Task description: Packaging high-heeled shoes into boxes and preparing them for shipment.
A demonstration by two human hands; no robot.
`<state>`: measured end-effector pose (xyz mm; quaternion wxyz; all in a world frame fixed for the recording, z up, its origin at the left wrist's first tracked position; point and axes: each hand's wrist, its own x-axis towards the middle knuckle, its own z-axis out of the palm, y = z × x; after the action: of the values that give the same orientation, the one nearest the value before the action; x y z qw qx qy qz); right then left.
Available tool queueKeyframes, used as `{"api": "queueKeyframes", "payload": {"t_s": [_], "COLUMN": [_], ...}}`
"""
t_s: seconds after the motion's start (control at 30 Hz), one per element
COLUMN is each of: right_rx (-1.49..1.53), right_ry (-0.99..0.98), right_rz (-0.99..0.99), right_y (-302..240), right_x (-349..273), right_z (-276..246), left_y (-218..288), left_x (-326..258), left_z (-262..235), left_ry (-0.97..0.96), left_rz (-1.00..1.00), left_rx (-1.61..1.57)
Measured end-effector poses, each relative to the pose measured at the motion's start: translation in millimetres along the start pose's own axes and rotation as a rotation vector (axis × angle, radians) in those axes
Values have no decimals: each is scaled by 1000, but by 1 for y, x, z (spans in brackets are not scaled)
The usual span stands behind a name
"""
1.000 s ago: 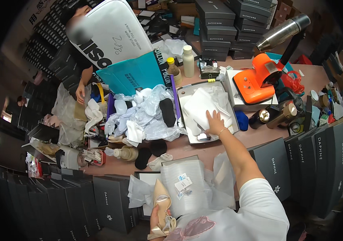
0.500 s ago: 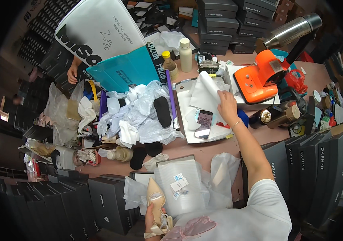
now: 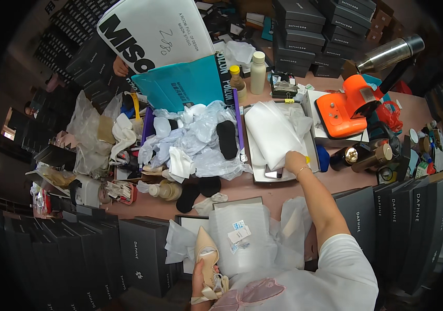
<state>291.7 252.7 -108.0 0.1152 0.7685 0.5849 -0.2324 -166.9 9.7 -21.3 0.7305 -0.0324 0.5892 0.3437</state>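
My left hand [image 3: 197, 282] is wrapped round a beige pointed shoe [image 3: 206, 243] with ribbon ties, its toe tilted up and away from me. At the tray [image 3: 309, 179] on the table, my right hand [image 3: 296, 162] grips the lower corner of a white wrapping sheet [image 3: 273, 132]. That sheet hides most of a phone [image 3: 274, 173], leaving its lower end in sight. Right in front of me, translucent packing foam [image 3: 239, 215] covers an open shoe box, with a small white tag [image 3: 239, 234] on it. Thin tissue paper [image 3: 293, 225] lies beside the foam.
Past the foam, a purple bin [image 3: 238, 127] overflows with crumpled plastic and paper. An orange machine [image 3: 343, 109] stands at the right. Dark shoe boxes [image 3: 146, 256] line both sides. Two bottles [image 3: 258, 72] stand farther back. Another person's hand [image 3: 121, 67] shows at the far left.
My right hand has drawn the white sheet's corner toward me, down over the phone. The shoe stays in my left hand. The whole view has shifted slightly.
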Motion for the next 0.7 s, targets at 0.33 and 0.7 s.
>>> {"api": "queueKeyframes", "payload": {"t_s": [0.33,0.7], "right_rx": [221,368], "right_ry": [168,148], "right_rz": [284,422], "right_y": [-45,-63], "right_x": [-19,0], "right_z": [11,14], "left_y": [0,-1], "left_x": [9,6], "left_z": [-9,-2], "left_ry": [-21,9], "left_rz": [-9,3], "left_rx": [9,-24]}}
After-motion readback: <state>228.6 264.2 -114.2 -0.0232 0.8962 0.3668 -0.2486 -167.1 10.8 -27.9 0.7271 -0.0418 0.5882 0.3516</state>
